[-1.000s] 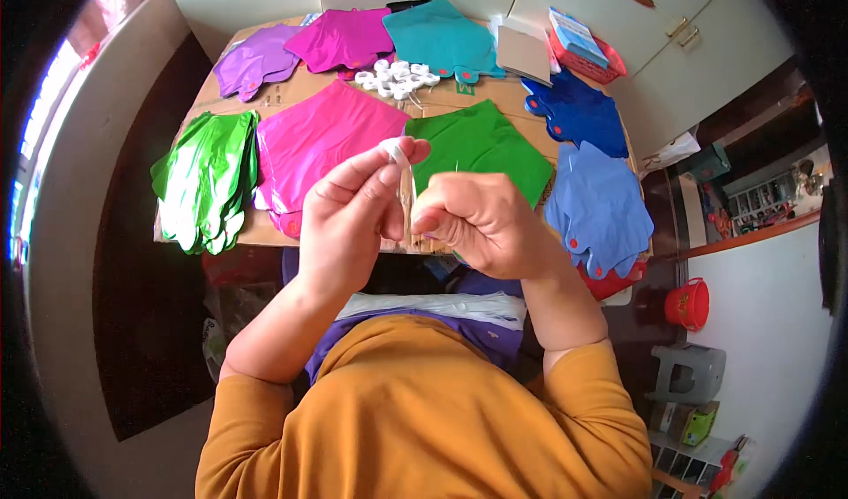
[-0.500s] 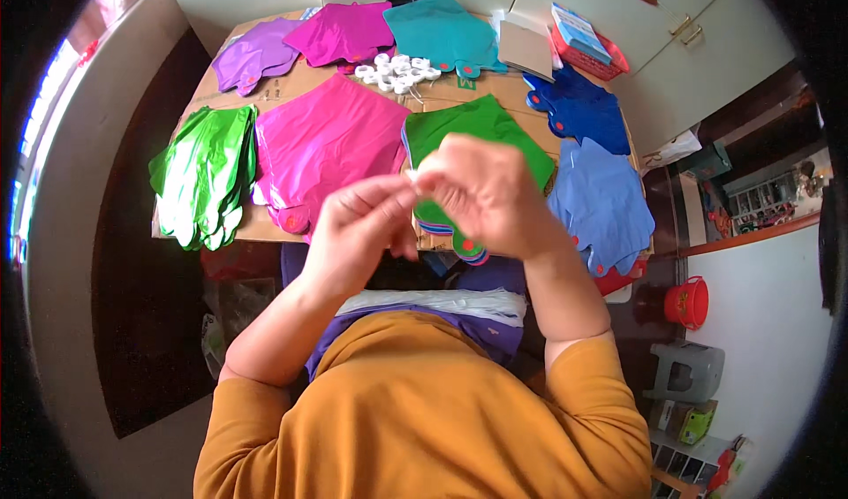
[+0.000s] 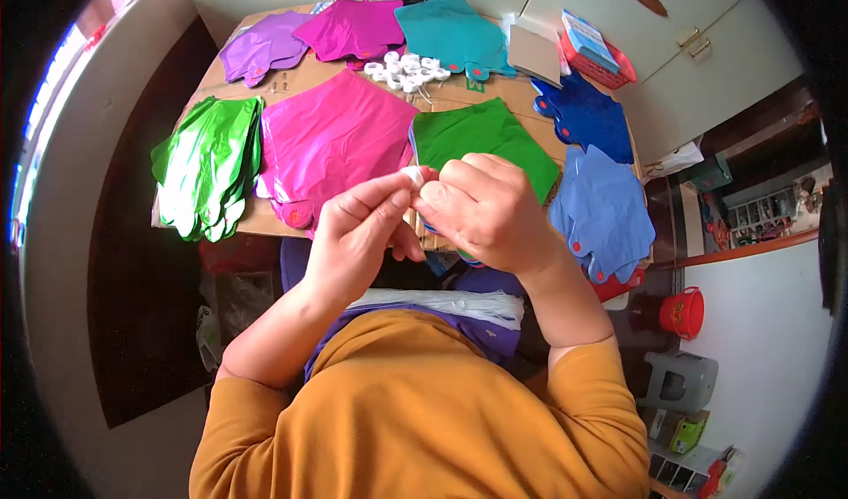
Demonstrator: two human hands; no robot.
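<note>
Above the table's near edge my two hands meet. A small white roll (image 3: pixel 413 176), like a little spool, is pinched between the thumb and forefinger of my left hand (image 3: pixel 349 234). My right hand (image 3: pixel 486 200) is curled closed right against it, its thumb side touching the roll; what lies inside its fingers is hidden. Below and behind my right hand rests a stack of flat green foil sheets (image 3: pixel 490 137), its near end covered by that hand. A pink foil stack (image 3: pixel 336 137) lies just beyond my left hand. Several similar white rolls (image 3: pixel 406 73) are heaped farther back.
Cardboard (image 3: pixel 208 79) covers the table. More flat foil stacks surround the hands: shiny green (image 3: pixel 208 168), purple (image 3: pixel 262 47), magenta (image 3: pixel 349 29), teal (image 3: pixel 452 35), dark blue (image 3: pixel 587 115) and light blue (image 3: pixel 602 207). A red basket (image 3: pixel 601 64) stands back right, a red bucket (image 3: pixel 682 312) lower right.
My right hand has come down and turned, its fingers now curled beside the white roll. More of the roll shows. My left hand has stayed nearly in place; the view has shifted slightly.
</note>
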